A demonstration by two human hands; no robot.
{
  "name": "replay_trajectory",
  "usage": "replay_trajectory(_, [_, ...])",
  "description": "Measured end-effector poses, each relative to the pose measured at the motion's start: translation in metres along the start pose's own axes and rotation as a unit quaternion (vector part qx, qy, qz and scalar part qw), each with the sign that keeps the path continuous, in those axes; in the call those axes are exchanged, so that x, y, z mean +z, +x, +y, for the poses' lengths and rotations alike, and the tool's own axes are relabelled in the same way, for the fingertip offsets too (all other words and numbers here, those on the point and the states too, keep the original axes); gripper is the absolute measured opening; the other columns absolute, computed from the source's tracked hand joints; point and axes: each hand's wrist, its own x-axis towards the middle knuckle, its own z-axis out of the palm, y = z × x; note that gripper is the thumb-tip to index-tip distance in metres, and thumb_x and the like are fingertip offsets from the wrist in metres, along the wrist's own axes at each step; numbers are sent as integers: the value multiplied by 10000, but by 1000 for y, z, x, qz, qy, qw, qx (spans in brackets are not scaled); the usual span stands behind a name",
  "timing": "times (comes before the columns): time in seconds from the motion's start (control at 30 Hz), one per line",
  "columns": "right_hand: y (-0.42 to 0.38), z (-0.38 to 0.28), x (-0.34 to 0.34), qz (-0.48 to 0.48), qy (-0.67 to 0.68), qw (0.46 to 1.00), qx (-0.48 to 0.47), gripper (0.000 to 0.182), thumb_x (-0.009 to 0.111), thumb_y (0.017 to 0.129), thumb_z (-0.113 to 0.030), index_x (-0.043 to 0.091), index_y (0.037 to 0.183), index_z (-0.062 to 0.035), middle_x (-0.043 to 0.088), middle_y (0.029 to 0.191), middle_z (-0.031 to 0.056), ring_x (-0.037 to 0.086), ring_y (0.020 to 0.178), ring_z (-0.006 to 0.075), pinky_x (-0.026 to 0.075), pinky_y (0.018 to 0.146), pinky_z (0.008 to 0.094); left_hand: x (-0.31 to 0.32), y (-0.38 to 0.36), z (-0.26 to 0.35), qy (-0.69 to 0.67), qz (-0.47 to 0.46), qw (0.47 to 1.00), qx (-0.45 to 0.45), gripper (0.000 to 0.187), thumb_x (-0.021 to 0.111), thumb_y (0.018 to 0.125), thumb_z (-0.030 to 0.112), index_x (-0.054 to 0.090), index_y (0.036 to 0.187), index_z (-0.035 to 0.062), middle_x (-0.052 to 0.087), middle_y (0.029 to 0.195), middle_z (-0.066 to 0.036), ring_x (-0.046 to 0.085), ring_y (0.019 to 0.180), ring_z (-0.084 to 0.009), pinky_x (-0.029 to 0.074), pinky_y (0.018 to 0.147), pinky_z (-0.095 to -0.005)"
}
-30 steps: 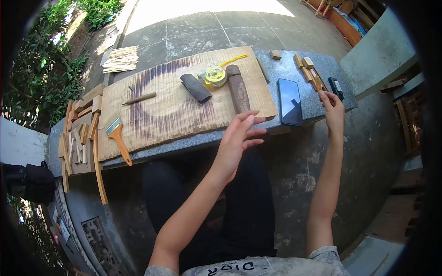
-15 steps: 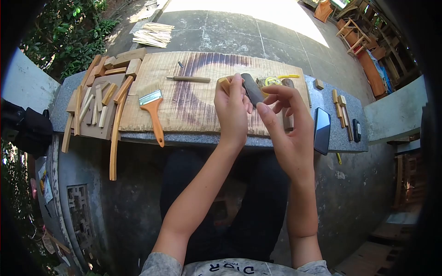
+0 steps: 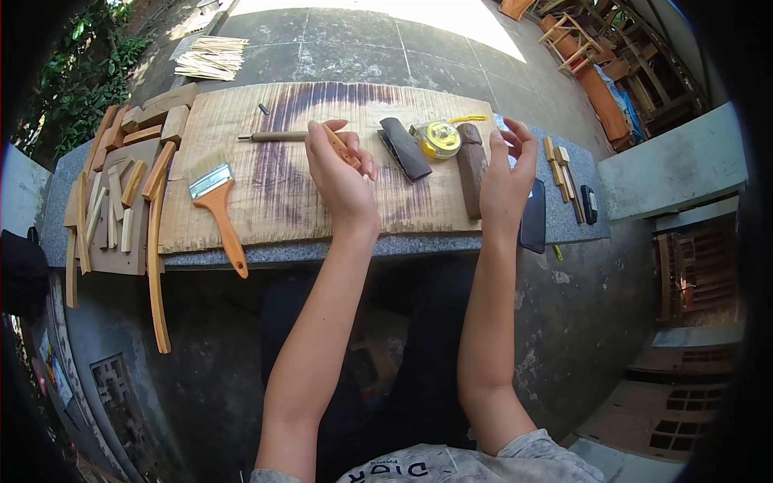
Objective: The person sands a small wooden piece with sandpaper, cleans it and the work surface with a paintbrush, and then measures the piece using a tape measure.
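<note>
My left hand [image 3: 342, 169] is closed around a small wooden piece [image 3: 341, 146] with a row of small dark holes, held above the board. My right hand [image 3: 509, 165] is raised at the board's right end, fingers curled and thumb apart, with nothing visible in it. Between the hands, a folded dark sheet, like sandpaper [image 3: 405, 149], lies on the wooden board [image 3: 282, 193]. Beside it sit a yellow tape measure [image 3: 439, 139] and a dark brown wooden block [image 3: 472, 173]. A wooden-handled tool [image 3: 278, 137] lies partly behind my left hand.
A wide paintbrush [image 3: 217, 209] rests at the board's left front. Further left, a tray [image 3: 137, 233] holds several wood offcuts. Right of the board are a phone [image 3: 532, 217], small wood sticks [image 3: 560, 165] and a small black object [image 3: 589, 204]. A stone bench [image 3: 386, 245] supports everything.
My hands have moved apart: the left hand carries the wooden piece leftward, and the right hand has gone right, away from the dark sheet. The camera view has shifted to the right.
</note>
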Motion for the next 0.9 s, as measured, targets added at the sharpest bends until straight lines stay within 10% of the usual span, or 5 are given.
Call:
replay_trajectory(0.13, [-1, 9, -8, -2, -154, 987, -38, 366, 603, 1018, -329, 632, 1311, -111, 610, 1266, 103, 508, 1256, 290, 293, 1111, 520, 3, -9, -2, 45, -41, 998, -3, 467, 358, 1142, 492, 539, 1140, 61, 451, 803, 4, 405, 569, -76, 354, 536, -250])
replay_trajectory(0.6, [-48, -52, 63, -209, -68, 917, -333, 311, 696, 944, -171, 647, 1244, -104, 641, 1135, 93, 590, 1109, 284, 386, 957, 446, -27, 20, 31, -51, 64, 995, 56, 475, 349, 1131, 493, 549, 1183, 65, 481, 837, 13, 391, 569, -69, 321, 530, -253])
replay_trajectory(0.9, [-68, -50, 71, -263, -30, 916, -301, 316, 702, 913, -149, 657, 1223, -112, 636, 1100, 82, 598, 1104, 280, 397, 944, 426, -32, 28, 24, -67, 54, 996, -7, 450, 364, 1119, 450, 554, 1196, 50, 497, 864, 0, 410, 594, -98, 361, 556, -283])
